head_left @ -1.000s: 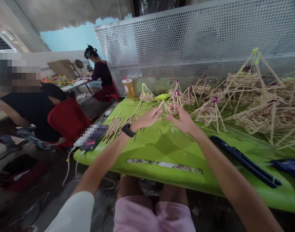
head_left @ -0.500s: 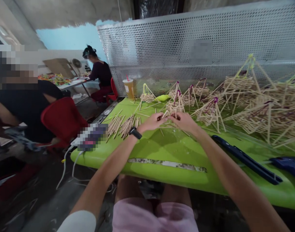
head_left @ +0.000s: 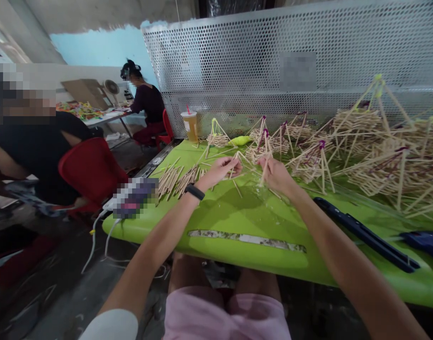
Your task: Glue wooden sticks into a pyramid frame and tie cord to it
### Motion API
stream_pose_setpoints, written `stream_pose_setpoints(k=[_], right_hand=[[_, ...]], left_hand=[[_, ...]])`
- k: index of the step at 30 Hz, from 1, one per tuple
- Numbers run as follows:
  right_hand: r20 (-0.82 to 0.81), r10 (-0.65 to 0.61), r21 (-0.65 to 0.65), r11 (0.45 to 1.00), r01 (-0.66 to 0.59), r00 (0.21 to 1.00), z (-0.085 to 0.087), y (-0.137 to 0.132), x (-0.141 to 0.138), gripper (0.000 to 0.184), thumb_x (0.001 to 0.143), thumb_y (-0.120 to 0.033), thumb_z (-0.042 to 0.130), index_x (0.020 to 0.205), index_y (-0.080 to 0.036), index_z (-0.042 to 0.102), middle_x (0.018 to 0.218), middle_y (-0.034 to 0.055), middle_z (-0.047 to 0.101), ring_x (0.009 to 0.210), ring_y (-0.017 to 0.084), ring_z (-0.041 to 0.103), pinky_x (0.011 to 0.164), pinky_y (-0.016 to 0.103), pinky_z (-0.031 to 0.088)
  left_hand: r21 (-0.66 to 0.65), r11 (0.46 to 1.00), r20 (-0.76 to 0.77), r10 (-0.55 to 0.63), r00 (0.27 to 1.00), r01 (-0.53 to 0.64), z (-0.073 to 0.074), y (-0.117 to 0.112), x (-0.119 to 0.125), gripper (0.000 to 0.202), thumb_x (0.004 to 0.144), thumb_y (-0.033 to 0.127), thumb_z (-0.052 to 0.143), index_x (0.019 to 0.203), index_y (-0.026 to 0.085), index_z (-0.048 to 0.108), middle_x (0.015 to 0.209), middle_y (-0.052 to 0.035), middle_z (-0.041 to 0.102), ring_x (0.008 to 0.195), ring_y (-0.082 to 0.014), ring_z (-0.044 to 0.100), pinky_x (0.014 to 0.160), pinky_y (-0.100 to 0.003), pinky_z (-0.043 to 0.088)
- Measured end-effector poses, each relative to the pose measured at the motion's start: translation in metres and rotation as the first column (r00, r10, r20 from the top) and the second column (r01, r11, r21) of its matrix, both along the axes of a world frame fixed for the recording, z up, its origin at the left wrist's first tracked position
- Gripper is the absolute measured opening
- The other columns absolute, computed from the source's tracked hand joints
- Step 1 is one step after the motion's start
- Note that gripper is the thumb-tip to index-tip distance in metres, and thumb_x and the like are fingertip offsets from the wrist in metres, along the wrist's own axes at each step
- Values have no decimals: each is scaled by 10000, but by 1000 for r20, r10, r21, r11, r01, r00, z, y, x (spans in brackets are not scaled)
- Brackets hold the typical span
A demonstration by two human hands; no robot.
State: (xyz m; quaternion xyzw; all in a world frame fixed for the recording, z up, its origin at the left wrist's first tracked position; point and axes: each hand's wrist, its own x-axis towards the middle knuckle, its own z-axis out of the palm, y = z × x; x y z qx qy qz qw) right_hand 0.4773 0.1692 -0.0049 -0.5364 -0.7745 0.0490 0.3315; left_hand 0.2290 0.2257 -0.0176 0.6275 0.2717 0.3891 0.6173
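My left hand point(head_left: 221, 171), with a dark band on its wrist, is closed on a small frame of thin wooden sticks point(head_left: 239, 157) above the green-covered table point(head_left: 230, 212). A hand's width to the right, my right hand point(head_left: 276, 174) pinches a wooden stick point(head_left: 264, 175) that points downward. Fingers partly hide both pieces. Left of my left hand lie piles of loose wooden sticks point(head_left: 168, 182). Just behind my hands stand stick structures point(head_left: 254, 152) with purple ties at their peaks.
More stacked stick structures point(head_left: 376, 165) crowd the right side. A black box cutter point(head_left: 365, 233) and a dark blue tool point(head_left: 425, 243) lie at right. A drink cup point(head_left: 190, 127) stands at the back before a perforated metal panel point(head_left: 230, 61). Two people sit to the left.
My hands were together over the sticks and have moved apart. The right hand now has a stick separate from the frame in my left hand. The view has shifted slightly.
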Motion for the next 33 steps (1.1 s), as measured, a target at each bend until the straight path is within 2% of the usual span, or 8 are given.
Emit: stream_pose_setpoints(k=[4, 12, 15, 19, 22, 26, 30, 33], right_hand=[[37, 44, -44, 998, -42, 998, 0, -1, -4, 428, 1086, -423, 314, 1130, -190, 671, 1080, 194, 746, 934, 325, 716, 941, 484, 562], [86, 67, -85, 995, -60, 994, -9, 0, -14, 463, 1006, -258, 428, 1418, -132, 596, 1404, 242, 651, 1186, 369, 694, 1058, 557, 541], [87, 124, -115, 987, -113, 989, -13, -2, -11, 610, 920, -172, 509, 1530, -157, 511, 1477, 232, 585, 1216, 364, 685, 1061, 561, 549], [27, 155, -171, 974, -149, 988, -16, -6, -11, 642, 927, -227, 586, 1560, -239, 478, 1499, 194, 554, 1203, 345, 687, 1075, 571, 553], [-36, 171, -208, 962, -175, 985, -13, -10, -13, 577, 919, -258, 620, 1491, -254, 546, 1411, 171, 608, 1202, 340, 675, 1072, 573, 557], [-92, 240, -270, 928, -256, 966, -2, -13, -16, 383, 885, -276, 641, 1266, -246, 676, 1093, 110, 703, 1004, 304, 682, 923, 511, 597], [-107, 174, -364, 909, -202, 979, 9, -16, -17, 155, 811, -235, 640, 966, -237, 642, 894, 64, 669, 784, 246, 618, 736, 432, 563], [-53, 144, -312, 938, -154, 988, 13, -16, -15, 130, 751, -202, 661, 861, -239, 602, 920, 77, 654, 844, 271, 611, 784, 458, 547]], left_hand=[[-85, 996, 11, -18, 1000, 19, 6, -6, 4, 281, 1054, 414, 691, 999, 146, 753, 963, -62, 750, 847, -121, 697, 931, -312, 564], [-170, 972, -28, -171, 985, 164, 9, -25, 15, 247, 1058, 355, 693, 1011, 135, 793, 1080, -109, 797, 925, -155, 738, 1007, -388, 559], [-150, 963, -22, -231, 973, 226, 6, -24, 15, 193, 989, 320, 787, 1055, 138, 796, 1141, -115, 794, 987, -162, 747, 1058, -414, 543], [-38, 962, -62, -274, 960, 272, 1, -20, 15, 336, 855, 388, 911, 1043, 138, 790, 1098, -106, 781, 995, -184, 740, 985, -402, 549], [47, 956, -112, -284, 952, 291, 1, -20, 16, 409, 837, 453, 912, 1062, 137, 782, 1020, -89, 764, 906, -172, 719, 852, -357, 540], [66, 943, -144, -316, 938, 327, 6, -27, 16, 468, 871, 462, 872, 1200, 154, 746, 1014, -77, 747, 831, -150, 687, 728, -311, 495], [81, 933, -166, -335, 927, 352, 9, -32, 19, 446, 868, 431, 868, 1168, 140, 713, 1047, -92, 733, 891, -172, 703, 785, -337, 523], [70, 936, -168, -329, 929, 345, 8, -34, 21, 474, 839, 386, 889, 1192, 146, 683, 1089, -94, 714, 931, -184, 711, 848, -366, 554]])
